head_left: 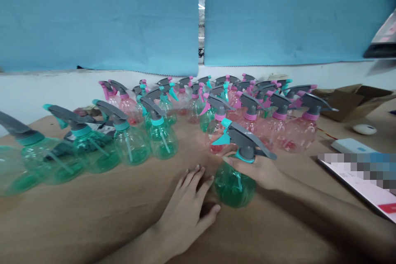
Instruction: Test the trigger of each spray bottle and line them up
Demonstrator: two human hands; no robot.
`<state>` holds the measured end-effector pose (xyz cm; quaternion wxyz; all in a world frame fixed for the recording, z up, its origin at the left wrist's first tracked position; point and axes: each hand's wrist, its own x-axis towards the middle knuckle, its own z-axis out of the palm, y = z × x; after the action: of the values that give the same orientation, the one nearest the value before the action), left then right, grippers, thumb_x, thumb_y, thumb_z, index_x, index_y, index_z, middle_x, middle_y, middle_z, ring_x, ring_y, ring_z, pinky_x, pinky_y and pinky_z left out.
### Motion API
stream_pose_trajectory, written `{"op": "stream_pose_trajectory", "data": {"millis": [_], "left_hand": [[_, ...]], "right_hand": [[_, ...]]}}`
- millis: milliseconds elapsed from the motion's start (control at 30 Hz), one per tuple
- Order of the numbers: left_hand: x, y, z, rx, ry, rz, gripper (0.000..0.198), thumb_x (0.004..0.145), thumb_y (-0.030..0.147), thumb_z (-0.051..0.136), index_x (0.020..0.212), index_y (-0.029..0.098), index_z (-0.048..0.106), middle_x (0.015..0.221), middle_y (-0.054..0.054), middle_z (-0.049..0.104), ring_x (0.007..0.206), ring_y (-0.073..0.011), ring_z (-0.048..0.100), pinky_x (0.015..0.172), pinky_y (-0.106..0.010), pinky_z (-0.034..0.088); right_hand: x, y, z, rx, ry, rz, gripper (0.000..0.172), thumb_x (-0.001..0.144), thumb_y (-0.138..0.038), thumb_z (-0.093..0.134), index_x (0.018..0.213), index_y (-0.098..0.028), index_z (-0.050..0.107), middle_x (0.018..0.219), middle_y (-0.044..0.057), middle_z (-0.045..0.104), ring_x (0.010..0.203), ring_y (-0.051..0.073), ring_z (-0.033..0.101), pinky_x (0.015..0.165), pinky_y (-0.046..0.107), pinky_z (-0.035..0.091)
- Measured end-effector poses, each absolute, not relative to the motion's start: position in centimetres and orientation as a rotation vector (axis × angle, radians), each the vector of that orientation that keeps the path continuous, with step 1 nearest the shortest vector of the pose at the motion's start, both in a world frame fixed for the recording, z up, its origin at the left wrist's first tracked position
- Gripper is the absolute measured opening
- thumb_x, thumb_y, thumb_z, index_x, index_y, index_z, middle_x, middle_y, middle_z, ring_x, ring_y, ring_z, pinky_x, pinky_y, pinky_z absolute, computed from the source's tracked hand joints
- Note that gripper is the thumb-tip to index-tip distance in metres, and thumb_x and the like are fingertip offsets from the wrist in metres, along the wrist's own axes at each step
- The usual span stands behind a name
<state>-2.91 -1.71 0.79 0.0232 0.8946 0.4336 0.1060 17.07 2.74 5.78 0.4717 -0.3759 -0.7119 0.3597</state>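
My right hand is wrapped round the neck of a green spray bottle with a grey and turquoise trigger head. The bottle is upright at the middle right; I cannot tell whether its base touches the table. My left hand lies palm down on the wooden table, fingers spread, just left of that bottle. Nothing is in it. To the left stands a row of green spray bottles with grey heads and turquoise collars. Behind my right hand are clear pinkish spray bottles with pink collars and triggers.
More spray bottles with pink or turquoise parts crowd the back of the table. At right are an open cardboard box, a white computer mouse, a white box-shaped item and a lit screen. Blue cloth hangs behind.
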Motion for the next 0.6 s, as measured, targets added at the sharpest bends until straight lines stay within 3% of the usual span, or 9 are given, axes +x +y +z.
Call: {"op": "stream_pose_trajectory", "data": {"millis": [200, 433, 600], "left_hand": [[-2.9, -1.7, 0.7, 2.777, 1.335, 0.360, 0.050, 0.085, 0.040, 0.051, 0.128, 0.017, 0.042, 0.138, -0.014, 0.036, 0.126, -0.0314, 0.030, 0.098, -0.050, 0.032], [-3.0, -1.7, 0.6, 2.785, 1.329, 0.353, 0.049, 0.086, 0.040, 0.049, 0.129, 0.017, 0.041, 0.139, -0.013, 0.035, 0.127, -0.0310, 0.029, 0.098, -0.051, 0.031], [-3.0, -1.7, 0.6, 2.782, 1.339, 0.361, 0.050, 0.086, 0.040, 0.049, 0.130, 0.017, 0.040, 0.139, -0.013, 0.034, 0.127, -0.0310, 0.029, 0.098, -0.051, 0.031]], "right_hand": [[17.2, 2.7, 5.8, -0.907, -1.726, 1.064, 0.005, 0.069, -0.022, 0.057, 0.074, -0.021, 0.056, 0.076, 0.001, 0.062, 0.077, 0.017, 0.062, 0.075, 0.034, 0.050], [16.9, 2.1, 7.0, -0.954, -1.662, 1.031, 0.016, 0.064, -0.017, 0.056, 0.079, -0.023, 0.053, 0.065, -0.004, 0.056, 0.058, 0.012, 0.054, 0.056, 0.025, 0.049], [17.0, 2.3, 6.9, -0.972, -1.693, 1.021, 0.014, 0.065, -0.020, 0.055, 0.079, -0.023, 0.055, 0.069, -0.002, 0.060, 0.064, 0.014, 0.060, 0.062, 0.028, 0.051]]}}
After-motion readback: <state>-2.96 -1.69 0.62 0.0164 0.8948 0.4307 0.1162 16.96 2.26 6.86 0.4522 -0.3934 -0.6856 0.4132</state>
